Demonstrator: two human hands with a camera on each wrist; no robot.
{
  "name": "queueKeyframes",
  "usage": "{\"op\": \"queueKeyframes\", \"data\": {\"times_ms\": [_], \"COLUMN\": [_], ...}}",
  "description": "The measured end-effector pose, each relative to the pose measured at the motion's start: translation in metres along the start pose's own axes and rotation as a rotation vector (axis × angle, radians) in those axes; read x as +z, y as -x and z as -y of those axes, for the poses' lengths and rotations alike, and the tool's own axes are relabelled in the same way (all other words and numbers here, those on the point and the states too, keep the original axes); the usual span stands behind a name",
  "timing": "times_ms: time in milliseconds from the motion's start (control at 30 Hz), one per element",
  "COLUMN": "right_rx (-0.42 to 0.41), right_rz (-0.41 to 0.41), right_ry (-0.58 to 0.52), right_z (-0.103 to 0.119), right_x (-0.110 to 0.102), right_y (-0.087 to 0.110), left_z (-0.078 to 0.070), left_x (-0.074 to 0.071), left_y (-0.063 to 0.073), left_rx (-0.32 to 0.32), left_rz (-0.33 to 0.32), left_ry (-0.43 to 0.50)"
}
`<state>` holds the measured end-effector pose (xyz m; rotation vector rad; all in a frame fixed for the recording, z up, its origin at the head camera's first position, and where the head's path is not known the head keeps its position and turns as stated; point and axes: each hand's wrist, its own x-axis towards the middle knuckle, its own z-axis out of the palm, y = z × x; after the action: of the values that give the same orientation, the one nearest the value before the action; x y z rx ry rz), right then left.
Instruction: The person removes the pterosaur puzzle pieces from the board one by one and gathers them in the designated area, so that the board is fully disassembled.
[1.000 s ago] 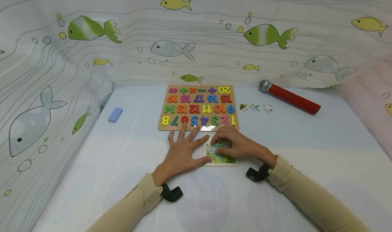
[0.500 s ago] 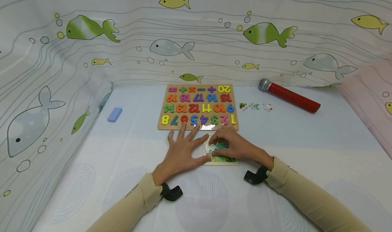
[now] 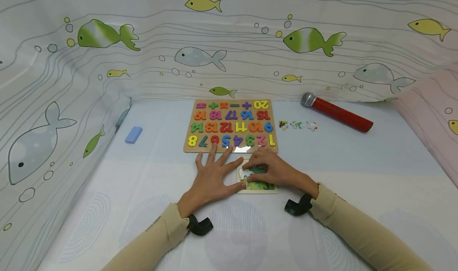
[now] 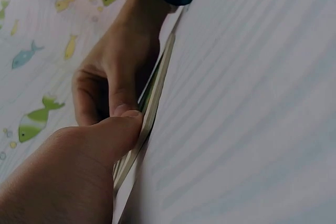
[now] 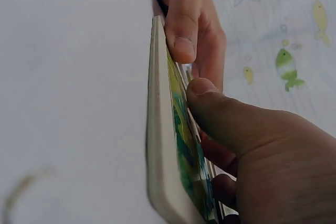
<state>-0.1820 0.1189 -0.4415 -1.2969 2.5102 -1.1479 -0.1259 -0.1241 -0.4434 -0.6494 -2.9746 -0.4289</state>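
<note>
A small jigsaw puzzle in a pale wooden frame lies on the table, its picture green and blue. My left hand is spread flat at its left side, the thumb touching the frame's left edge. In the left wrist view that thumb rests against the pale frame edge. Over the puzzle, my right hand pinches a whitish-blue jigsaw piece between thumb and fingers at the upper left of the picture. The right wrist view has the right thumb low over the picture, and the hand covers much of it.
Just beyond the frame lies a wooden number board with colourful numerals and signs. Several loose jigsaw pieces sit to its right. A red microphone lies at the back right, a blue block at the left. Fish-printed cloth rises behind.
My right hand has shifted slightly left over the puzzle, and the whitish piece now shows at its fingertips. My left hand stays in place.
</note>
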Motion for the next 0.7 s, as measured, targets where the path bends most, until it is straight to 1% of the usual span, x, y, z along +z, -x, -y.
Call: {"op": "queueKeyframes", "data": {"times_ms": [200,400,633,700], "right_rx": [-0.016,-0.024,0.017,0.017], "right_rz": [-0.034,-0.058,-0.073,-0.081], "right_ry": [-0.056,-0.083,-0.106,-0.111], "right_z": [-0.002,-0.003,-0.003,-0.004], "right_x": [0.000,-0.002,-0.011,-0.014], "right_y": [0.002,0.001,0.001,0.001], "left_z": [-0.001,-0.001,0.000,-0.001], "left_x": [-0.002,-0.001,-0.001,-0.001], "left_y": [0.000,0.000,0.000,0.000], "left_rx": [-0.004,0.002,-0.005,-0.004], "left_rz": [0.003,0.000,0.011,0.008], "left_ry": [-0.001,-0.002,0.007,0.012]}}
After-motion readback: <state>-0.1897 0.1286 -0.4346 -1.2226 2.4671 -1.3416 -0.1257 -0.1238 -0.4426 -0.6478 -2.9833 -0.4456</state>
